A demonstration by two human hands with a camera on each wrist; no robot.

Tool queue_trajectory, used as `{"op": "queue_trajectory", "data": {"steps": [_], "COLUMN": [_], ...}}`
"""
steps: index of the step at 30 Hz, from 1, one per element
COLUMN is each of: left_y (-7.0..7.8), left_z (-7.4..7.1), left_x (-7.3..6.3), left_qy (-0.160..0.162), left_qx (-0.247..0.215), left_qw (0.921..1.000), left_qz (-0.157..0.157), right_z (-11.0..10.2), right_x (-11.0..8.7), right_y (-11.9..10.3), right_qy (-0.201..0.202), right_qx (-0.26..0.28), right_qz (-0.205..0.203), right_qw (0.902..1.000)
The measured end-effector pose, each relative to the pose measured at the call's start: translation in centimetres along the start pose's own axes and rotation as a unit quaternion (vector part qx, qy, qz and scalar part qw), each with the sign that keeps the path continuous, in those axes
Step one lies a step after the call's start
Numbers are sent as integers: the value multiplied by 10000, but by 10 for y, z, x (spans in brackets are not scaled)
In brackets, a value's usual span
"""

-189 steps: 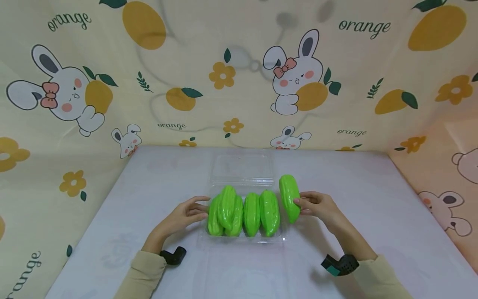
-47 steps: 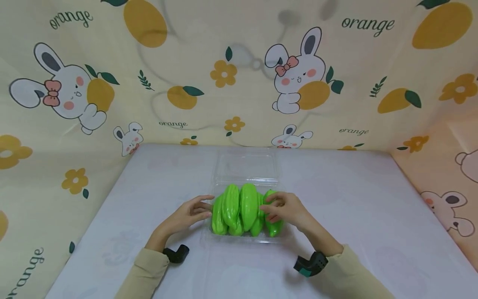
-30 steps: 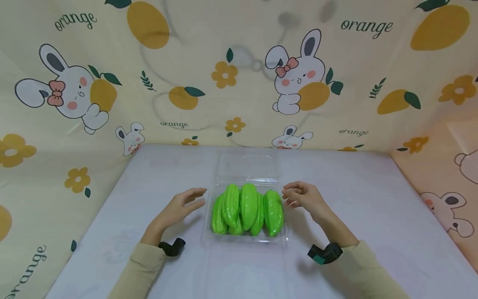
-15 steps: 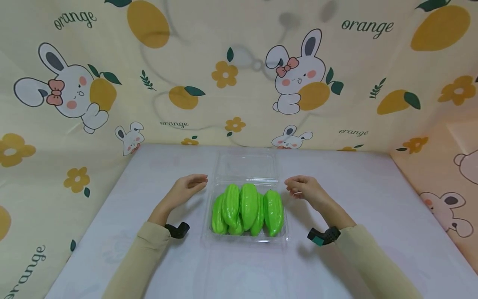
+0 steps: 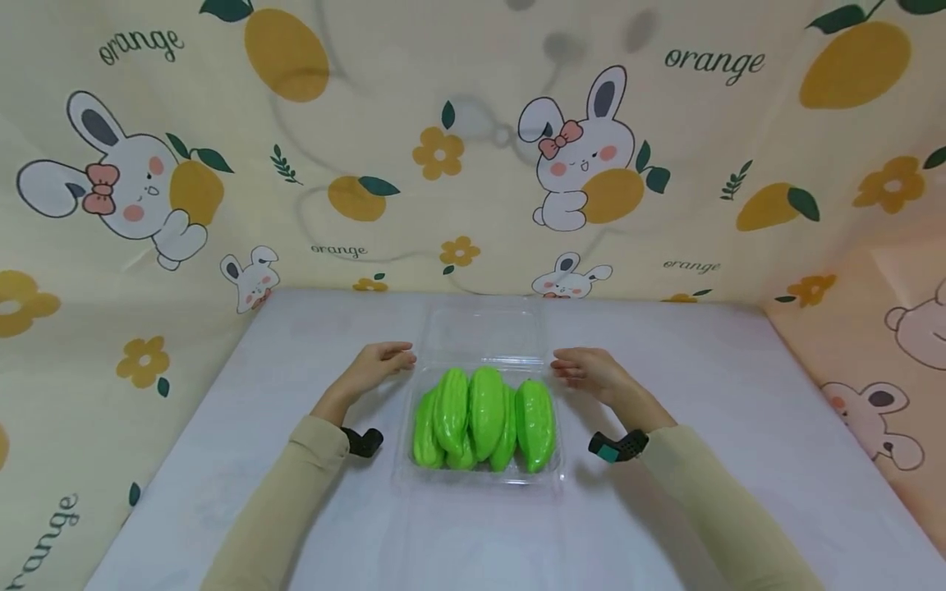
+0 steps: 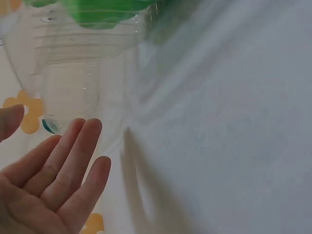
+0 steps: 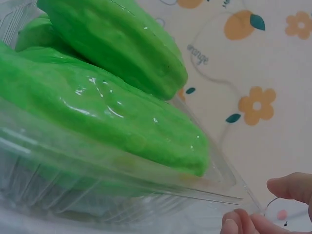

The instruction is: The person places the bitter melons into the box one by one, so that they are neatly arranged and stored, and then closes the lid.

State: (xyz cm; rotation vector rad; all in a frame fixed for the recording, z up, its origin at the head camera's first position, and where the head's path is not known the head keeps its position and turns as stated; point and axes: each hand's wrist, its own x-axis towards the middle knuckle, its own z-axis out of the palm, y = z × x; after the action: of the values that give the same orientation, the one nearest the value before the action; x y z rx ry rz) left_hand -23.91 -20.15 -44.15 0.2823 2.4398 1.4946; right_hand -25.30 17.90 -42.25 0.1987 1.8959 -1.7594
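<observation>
A clear plastic clamshell box [image 5: 480, 478] sits on the table with its lid [image 5: 484, 328] laid back, away from the person. Several glossy green, ridged gourd-like pieces [image 5: 485, 414] fill its tray, some lying on top of others. My left hand [image 5: 373, 367] is at the box's back left corner, by the hinge, holding nothing; its fingers spread fairly straight in the left wrist view. At the opposite back corner, my right hand [image 5: 594, 373] has its fingertips close to the rim, also without any piece. Whether either hand touches the plastic is unclear.
A white table [image 5: 259, 509] carries the box. Behind and beside it hangs a cream cloth [image 5: 502, 180] printed with rabbits and oranges. Each wrist wears a black camera, such as the right one [image 5: 619, 446].
Earlier my right hand held one green piece beside the box; later it let go of a piece at the tray's right end. Both hands then moved back toward the hinge corners.
</observation>
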Motion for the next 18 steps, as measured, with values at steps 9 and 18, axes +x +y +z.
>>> {"op": "queue_trajectory", "data": {"steps": [9,18], "left_y": [-1,7], "left_z": [11,13], "left_x": [16,18], "left_qy": [-20,170], "left_qx": [-58,-184], "left_qw": [9998,9992], "left_qz": [-183,-301], "right_z": [7,6], "right_x": [8,13], "right_y": [4,8], "right_qy": [31,22], "right_qx": [237,553], "right_qz": [-9,-147], "right_qw": [9997,9984]}}
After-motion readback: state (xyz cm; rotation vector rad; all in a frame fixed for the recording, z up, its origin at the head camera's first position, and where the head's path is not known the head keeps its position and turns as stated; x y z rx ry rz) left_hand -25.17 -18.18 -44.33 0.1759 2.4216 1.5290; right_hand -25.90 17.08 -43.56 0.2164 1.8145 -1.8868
